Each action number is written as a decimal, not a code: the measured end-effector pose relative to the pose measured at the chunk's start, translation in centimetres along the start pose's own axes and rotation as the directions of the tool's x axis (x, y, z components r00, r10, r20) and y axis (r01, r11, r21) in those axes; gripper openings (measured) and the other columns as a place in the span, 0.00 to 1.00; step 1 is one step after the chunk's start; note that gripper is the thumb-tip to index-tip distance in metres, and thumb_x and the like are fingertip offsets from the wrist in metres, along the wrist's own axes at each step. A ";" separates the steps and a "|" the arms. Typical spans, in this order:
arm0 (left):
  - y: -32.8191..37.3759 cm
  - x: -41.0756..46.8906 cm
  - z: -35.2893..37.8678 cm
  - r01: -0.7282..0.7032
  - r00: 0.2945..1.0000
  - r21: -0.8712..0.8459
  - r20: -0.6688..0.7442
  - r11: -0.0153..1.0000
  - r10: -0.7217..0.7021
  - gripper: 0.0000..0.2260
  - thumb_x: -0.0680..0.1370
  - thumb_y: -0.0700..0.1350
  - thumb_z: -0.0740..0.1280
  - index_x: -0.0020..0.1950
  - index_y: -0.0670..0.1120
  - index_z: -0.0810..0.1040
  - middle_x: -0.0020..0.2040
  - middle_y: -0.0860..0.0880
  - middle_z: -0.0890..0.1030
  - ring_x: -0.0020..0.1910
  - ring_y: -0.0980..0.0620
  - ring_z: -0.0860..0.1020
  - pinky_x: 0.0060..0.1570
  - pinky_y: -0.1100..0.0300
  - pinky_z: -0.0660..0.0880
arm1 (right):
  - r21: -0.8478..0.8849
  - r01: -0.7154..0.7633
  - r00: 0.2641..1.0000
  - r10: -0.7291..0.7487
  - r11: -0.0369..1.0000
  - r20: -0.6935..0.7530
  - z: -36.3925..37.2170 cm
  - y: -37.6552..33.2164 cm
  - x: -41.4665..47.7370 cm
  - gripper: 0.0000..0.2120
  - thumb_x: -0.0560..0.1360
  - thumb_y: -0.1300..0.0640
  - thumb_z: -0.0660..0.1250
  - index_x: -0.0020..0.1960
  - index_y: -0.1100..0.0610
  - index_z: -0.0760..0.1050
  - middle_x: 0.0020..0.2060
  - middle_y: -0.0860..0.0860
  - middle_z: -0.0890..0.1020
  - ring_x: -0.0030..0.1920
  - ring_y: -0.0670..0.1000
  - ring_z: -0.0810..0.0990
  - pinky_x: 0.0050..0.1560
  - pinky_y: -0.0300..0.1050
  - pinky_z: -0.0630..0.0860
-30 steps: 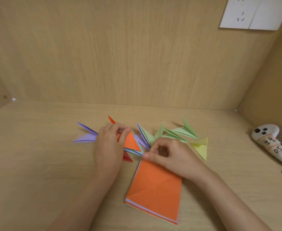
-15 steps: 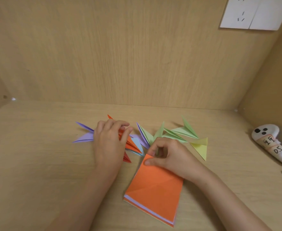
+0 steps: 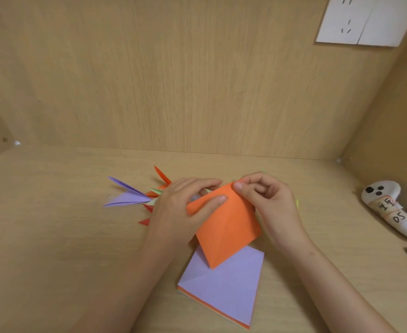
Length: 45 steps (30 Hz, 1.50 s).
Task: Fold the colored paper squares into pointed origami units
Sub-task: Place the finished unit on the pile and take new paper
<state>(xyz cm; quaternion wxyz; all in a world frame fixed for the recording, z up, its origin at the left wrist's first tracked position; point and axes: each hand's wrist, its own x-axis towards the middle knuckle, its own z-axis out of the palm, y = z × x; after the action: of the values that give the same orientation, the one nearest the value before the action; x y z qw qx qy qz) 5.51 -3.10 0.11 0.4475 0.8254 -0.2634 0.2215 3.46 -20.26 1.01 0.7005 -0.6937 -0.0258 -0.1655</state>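
**Head view: orange sheet held in both hands over the stack**

Head view showed, lowest in the frame, the paper stack point(image 3: 224, 287) lying flat on the desk point(image 3: 53, 236), a lilac sheet on top. Just above it, lower centre, the orange sheet point(image 3: 228, 227) hung tilted, its bottom corner pointing down over the stack, apparently clear of it. The left hand point(image 3: 173, 212) held the sheet's left edge, thumb flat on the face and fingers curled behind. The right hand point(image 3: 269, 200) pinched the top corner between thumb and forefinger, its other fingers loosely curled.

The fold looked barely begun. To do it well, the corners probably needed matching exactly before any pressure. The pinch could then pin that match while the left thumb ran the crease outward. Laying the sheet flat would likely sharpen the point.

Farther back, left of centre, the finished purple units point(image 3: 128, 195) and orange units point(image 3: 161, 175) fanned out beside the left hand. A white controller point(image 3: 387, 207) lay at the right edge.
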 end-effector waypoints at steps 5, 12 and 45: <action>0.2 0.0 0.5 0.194 0.977 -0.182 0.120 0.964 -0.174 0.14 0.67 0.49 0.77 0.47 0.64 0.79 0.45 0.68 0.81 0.45 0.68 0.78 0.45 0.73 0.72 | -0.003 0.040 0.999 -0.040 0.999 -0.023 0.1 -0.1 0.0 0.03 0.70 0.62 0.72 0.40 0.58 0.78 0.30 0.48 0.80 0.32 0.41 0.75 0.35 0.30 0.70; -0.1 0.6 0.0 0.362 0.925 -0.443 0.062 0.820 -0.374 0.10 0.70 0.37 0.74 0.45 0.51 0.81 0.38 0.61 0.83 0.39 0.67 0.79 0.39 0.74 0.72 | -0.152 0.257 0.954 -0.226 0.954 0.198 -0.5 -0.4 -0.3 0.16 0.76 0.66 0.58 0.56 0.54 0.80 0.58 0.44 0.81 0.60 0.46 0.76 0.60 0.42 0.70; 1.6 0.4 0.0 0.488 0.868 -0.596 0.258 0.637 -0.424 0.06 0.71 0.44 0.71 0.47 0.48 0.81 0.38 0.48 0.85 0.38 0.52 0.84 0.33 0.62 0.80 | -0.025 0.047 0.999 -0.046 0.999 0.023 0.1 0.7 0.0 0.07 0.67 0.64 0.75 0.39 0.54 0.80 0.36 0.47 0.82 0.36 0.47 0.73 0.33 0.34 0.69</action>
<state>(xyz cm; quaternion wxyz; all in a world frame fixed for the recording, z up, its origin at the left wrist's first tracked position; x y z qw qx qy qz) 4.81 -3.96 1.36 0.7310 0.6693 -0.1265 -0.0417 3.70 -20.16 0.36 0.6871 -0.7037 -0.0478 -0.1742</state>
